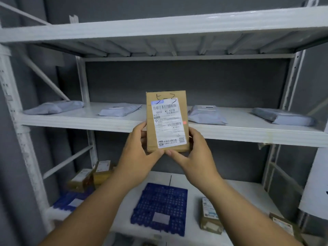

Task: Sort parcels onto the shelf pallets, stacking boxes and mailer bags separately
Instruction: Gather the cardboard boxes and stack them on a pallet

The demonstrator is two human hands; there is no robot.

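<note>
You held the flat brown cardboard box (166, 121) upright, your left hand (140, 150) and right hand (193, 151) curled around its lower edges. Four grey mailer bags (205, 113) lay beyond your hands; the blue plastic pallet (159, 205) below stood unloaded, the box unplaced.

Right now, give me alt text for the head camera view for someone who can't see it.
Left hand and right hand hold a brown cardboard parcel upright, label facing the camera, before a white shelf rack. Four grey mailer bags lie on the middle shelf; a blue pallet and small boxes sit below.
</note>
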